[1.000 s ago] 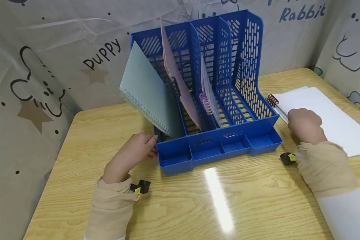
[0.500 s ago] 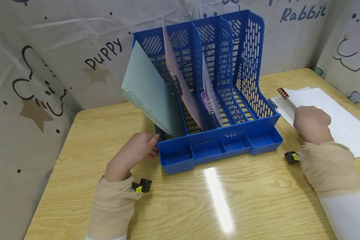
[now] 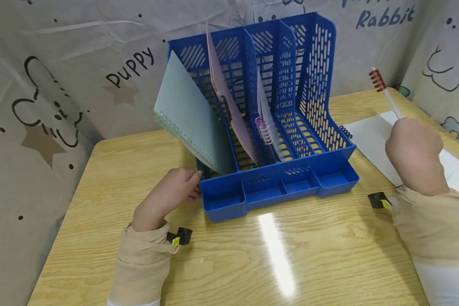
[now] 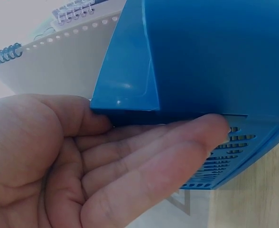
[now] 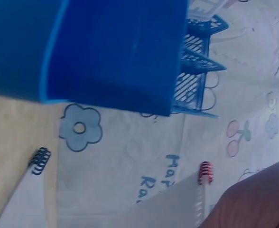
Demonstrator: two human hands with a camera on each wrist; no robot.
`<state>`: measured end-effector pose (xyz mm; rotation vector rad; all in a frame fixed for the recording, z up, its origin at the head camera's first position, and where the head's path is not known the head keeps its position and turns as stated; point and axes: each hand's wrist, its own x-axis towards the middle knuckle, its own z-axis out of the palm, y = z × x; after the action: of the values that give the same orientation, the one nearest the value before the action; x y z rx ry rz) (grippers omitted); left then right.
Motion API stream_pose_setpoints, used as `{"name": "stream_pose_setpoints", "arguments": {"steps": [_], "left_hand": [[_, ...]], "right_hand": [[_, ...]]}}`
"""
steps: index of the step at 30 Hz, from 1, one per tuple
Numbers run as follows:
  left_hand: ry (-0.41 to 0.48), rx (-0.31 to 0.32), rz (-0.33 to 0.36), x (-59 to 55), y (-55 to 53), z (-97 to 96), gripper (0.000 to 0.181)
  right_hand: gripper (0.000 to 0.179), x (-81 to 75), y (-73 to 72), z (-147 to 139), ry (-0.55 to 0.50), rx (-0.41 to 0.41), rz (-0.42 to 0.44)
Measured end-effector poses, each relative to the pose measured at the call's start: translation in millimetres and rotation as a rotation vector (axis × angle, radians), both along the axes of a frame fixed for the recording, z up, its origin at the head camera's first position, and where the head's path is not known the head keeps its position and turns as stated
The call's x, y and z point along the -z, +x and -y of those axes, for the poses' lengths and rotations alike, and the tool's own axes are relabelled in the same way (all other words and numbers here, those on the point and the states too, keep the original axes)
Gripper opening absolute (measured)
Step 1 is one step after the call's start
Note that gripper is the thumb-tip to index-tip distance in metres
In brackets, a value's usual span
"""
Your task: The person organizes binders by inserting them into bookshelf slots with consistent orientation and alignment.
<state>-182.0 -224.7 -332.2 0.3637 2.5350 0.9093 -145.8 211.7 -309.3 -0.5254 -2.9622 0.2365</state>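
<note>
My left hand (image 3: 176, 187) holds the lower left front corner of a blue file organizer (image 3: 283, 195). In the left wrist view the thumb lies on one side of the organizer's wall (image 4: 125, 85), with the fingers along the other. At the right, my right hand (image 3: 415, 153) grips a spiral notebook (image 3: 393, 104) with a reddish-brown coil, raised on edge above the table; its white cover (image 5: 168, 204) shows in the right wrist view. Beneath it lies a white notebook (image 3: 371, 131) with a black coil.
The organizer's left slots hold a pale green notebook (image 3: 191, 114), a pink notebook (image 3: 229, 102) and a purple-coiled notebook (image 3: 265, 123), all leaning. Small trays line its front. A printed cloth (image 3: 99, 97) hangs behind the wooden table (image 3: 214, 263).
My right hand has lifted the reddish-coiled notebook off the stack and moved right, tipping it upright and uncovering the black-coiled notebook. The left hand has stayed at the organizer's corner.
</note>
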Motion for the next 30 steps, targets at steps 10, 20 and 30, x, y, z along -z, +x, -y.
{"name": "stream_pose_setpoints", "arguments": {"steps": [10,20,30], "left_hand": [[0.004,0.003,0.0,-0.3,-0.6,1.7,0.042],[-0.002,0.015,-0.007,0.0,-0.4,0.9,0.041],[0.007,0.028,-0.001,-0.7,-0.7,1.5,0.042]], "right_hand": [[0.019,-13.4,7.0,16.5,0.023,0.03,-0.215],[0.036,-14.7,14.6,33.5,-0.046,0.055,-0.472],[0.032,-19.0,20.9,49.2,-0.088,0.029,-0.632]]}}
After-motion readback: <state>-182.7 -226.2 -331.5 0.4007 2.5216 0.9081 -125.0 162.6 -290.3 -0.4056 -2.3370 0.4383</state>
